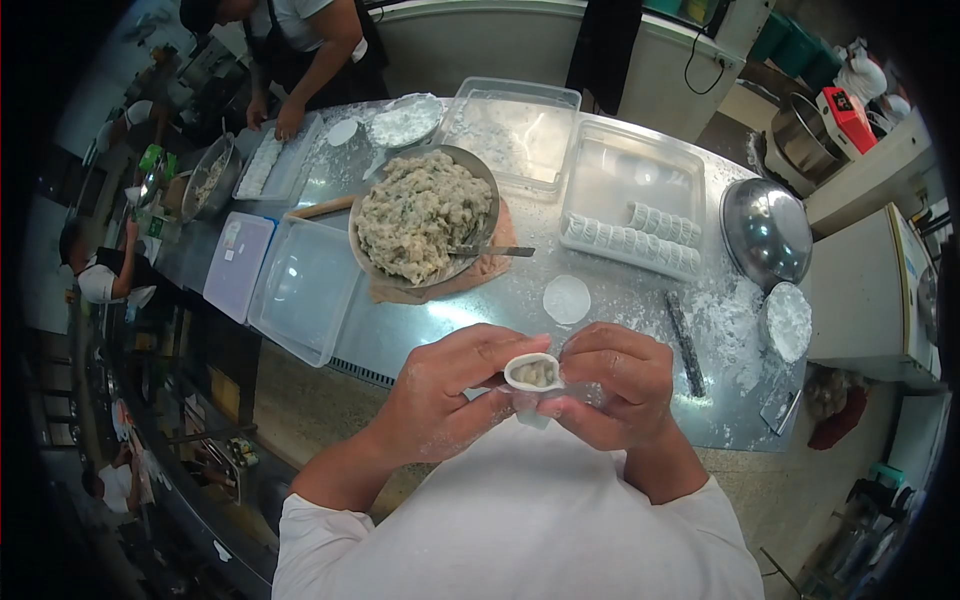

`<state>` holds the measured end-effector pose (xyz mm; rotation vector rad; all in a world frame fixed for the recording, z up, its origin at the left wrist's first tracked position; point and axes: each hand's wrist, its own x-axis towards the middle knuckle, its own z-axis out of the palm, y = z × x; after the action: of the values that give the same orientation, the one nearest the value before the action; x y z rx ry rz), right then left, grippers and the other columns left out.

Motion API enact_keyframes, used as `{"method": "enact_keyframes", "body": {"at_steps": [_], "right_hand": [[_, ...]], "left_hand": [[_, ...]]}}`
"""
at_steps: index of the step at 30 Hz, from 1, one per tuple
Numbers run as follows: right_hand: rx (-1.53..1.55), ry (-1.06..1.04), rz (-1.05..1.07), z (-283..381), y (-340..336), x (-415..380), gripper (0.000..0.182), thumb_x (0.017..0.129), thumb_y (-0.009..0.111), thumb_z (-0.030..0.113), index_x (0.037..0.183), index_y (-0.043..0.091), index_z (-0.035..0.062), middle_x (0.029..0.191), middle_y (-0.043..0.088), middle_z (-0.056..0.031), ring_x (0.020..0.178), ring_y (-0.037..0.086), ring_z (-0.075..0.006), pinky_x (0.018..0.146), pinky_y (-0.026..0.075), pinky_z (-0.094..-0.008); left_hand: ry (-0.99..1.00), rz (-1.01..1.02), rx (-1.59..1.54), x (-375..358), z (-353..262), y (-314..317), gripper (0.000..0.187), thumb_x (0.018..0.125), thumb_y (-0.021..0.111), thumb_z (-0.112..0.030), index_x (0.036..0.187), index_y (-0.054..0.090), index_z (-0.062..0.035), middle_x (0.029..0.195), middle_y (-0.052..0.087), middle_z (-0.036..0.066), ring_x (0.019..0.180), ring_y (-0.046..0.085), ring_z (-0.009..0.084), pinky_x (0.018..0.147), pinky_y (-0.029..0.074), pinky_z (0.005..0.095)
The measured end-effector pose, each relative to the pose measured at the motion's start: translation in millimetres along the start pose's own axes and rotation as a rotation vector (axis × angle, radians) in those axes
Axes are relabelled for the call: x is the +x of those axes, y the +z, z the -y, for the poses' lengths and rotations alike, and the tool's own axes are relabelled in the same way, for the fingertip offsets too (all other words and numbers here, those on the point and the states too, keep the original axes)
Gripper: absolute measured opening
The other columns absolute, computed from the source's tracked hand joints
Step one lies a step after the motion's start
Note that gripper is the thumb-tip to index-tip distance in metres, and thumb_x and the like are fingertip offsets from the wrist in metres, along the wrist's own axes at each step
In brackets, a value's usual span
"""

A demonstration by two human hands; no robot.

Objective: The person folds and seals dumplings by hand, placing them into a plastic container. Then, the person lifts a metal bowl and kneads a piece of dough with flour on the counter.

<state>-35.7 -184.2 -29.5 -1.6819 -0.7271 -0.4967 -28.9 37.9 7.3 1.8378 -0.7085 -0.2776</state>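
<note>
Between both hands I hold a dumpling (533,373), its round white wrapper folded up around pale filling and its top still gaping. My left hand (462,382) grips one side with thumb and fingers. Pinching the opposite edge is my right hand (618,385). Flour dusts the fingers of both. Just beyond them, round dough wrappers (567,299) lie on the metal table. Farther off, a large bowl (487,185) is heaped with chopped filling (425,215); a flat metal utensil (495,251) sticks out of it. Finished dumplings (630,243) stand in rows in a clear plastic tray (640,165).
A floury rolling pin (686,345), a dish of flour (787,320) and a domed metal bowl (767,230) are at the right. Other plastic containers (305,290) stand left and behind. Across the table, a co-worker's hands (288,120) are over another dumpling tray.
</note>
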Motion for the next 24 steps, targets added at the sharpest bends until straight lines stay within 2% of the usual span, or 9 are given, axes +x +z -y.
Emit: {"method": "enact_keyframes", "body": {"at_steps": [1, 5, 7, 11, 14, 17, 19, 24], "right_hand": [[0.007, 0.003, -0.005, 0.9, -0.4, 0.2, 0.018, 0.069, 0.081, 0.003, 0.081, 0.069, 0.005, 0.075, 0.069, -0.0093, 0.065, 0.068, -0.0221, 0.055, 0.053, -0.0307], [-0.052, -0.034, 0.017, -2.6, -1.2, -2.7, 0.018, 0.068, 0.081, 0.002, 0.081, 0.069, 0.005, 0.075, 0.069, -0.0093, 0.065, 0.068, -0.022, 0.055, 0.053, -0.0306], [-0.053, 0.025, 0.006, -0.7, -1.9, -4.5, 0.018, 0.07, 0.082, 0.003, 0.081, 0.069, 0.0002, 0.074, 0.067, -0.0126, 0.065, 0.067, -0.0231, 0.058, 0.052, -0.0309], [-0.055, 0.071, -0.048, 2.9, -3.3, 0.5, 0.017, 0.07, 0.082, 0.003, 0.081, 0.07, 0.0001, 0.073, 0.067, -0.0123, 0.064, 0.067, -0.0231, 0.058, 0.052, -0.031], [-0.021, 0.005, 0.021, -1.0, -2.8, -1.4, 0.017, 0.071, 0.082, 0.003, 0.081, 0.069, -0.0001, 0.074, 0.067, -0.0123, 0.064, 0.067, -0.0231, 0.058, 0.052, -0.0311], [-0.011, 0.004, 0.004, -2.2, -1.3, -1.9, 0.018, 0.068, 0.082, 0.004, 0.08, 0.069, 0.0047, 0.076, 0.069, -0.0095, 0.065, 0.069, -0.022, 0.055, 0.053, -0.0306], [-0.017, -0.008, 0.003, -3.3, -1.5, -3.1, 0.017, 0.068, 0.081, 0.003, 0.08, 0.069, 0.0046, 0.076, 0.069, -0.0095, 0.065, 0.069, -0.0222, 0.054, 0.053, -0.0307], [-0.059, -0.004, 0.001, -4.3, -2.1, -4.4, 0.018, 0.068, 0.081, 0.003, 0.081, 0.069, 0.0045, 0.076, 0.068, -0.0094, 0.065, 0.069, -0.0221, 0.054, 0.053, -0.0309]], "left_hand": [[0.058, 0.014, 0.062, 0.2, 0.8, 0.1, 0.051, 0.082, 0.075, 0.001, 0.132, 0.064, 0.0008, 0.118, 0.067, 0.017, 0.106, 0.068, 0.0282, 0.087, 0.055, 0.0345], [0.049, 0.018, 0.084, 2.3, -1.8, 3.1, 0.052, 0.081, 0.074, 0.0, 0.133, 0.064, 0.0012, 0.119, 0.067, 0.018, 0.106, 0.067, 0.0289, 0.088, 0.055, 0.0352], [0.063, 0.061, 0.074, 1.5, -1.9, 1.5, 0.062, 0.081, 0.065, 0.009, 0.141, 0.058, -0.0042, 0.124, 0.064, 0.017, 0.107, 0.067, 0.0289, 0.091, 0.056, 0.0363], [0.064, 0.091, 0.035, 1.9, -3.9, 1.5, 0.061, 0.082, 0.064, 0.009, 0.142, 0.057, -0.0043, 0.125, 0.064, 0.017, 0.106, 0.067, 0.0286, 0.09, 0.056, 0.0357], [0.037, 0.077, 0.03, 2.0, -3.0, 1.1, 0.059, 0.084, 0.065, 0.008, 0.142, 0.058, -0.0048, 0.124, 0.064, 0.018, 0.105, 0.068, 0.0288, 0.09, 0.056, 0.0355], [-0.008, 0.01, 0.025, 0.9, -4.0, 1.1, 0.056, 0.086, 0.067, 0.006, 0.141, 0.059, -0.0049, 0.124, 0.065, 0.017, 0.105, 0.068, 0.0286, 0.089, 0.056, 0.0352], [0.052, 0.016, 0.056, 2.5, -4.8, 2.4, 0.047, 0.084, 0.067, 0.003, 0.131, 0.064, 0.0028, 0.121, 0.066, 0.021, 0.106, 0.068, 0.0304, 0.089, 0.055, 0.0366], [0.024, 0.026, 0.063, 3.4, -9.0, 4.6, 0.048, 0.083, 0.067, 0.003, 0.131, 0.064, 0.0027, 0.121, 0.065, 0.021, 0.107, 0.067, 0.0312, 0.09, 0.055, 0.0373]]}}
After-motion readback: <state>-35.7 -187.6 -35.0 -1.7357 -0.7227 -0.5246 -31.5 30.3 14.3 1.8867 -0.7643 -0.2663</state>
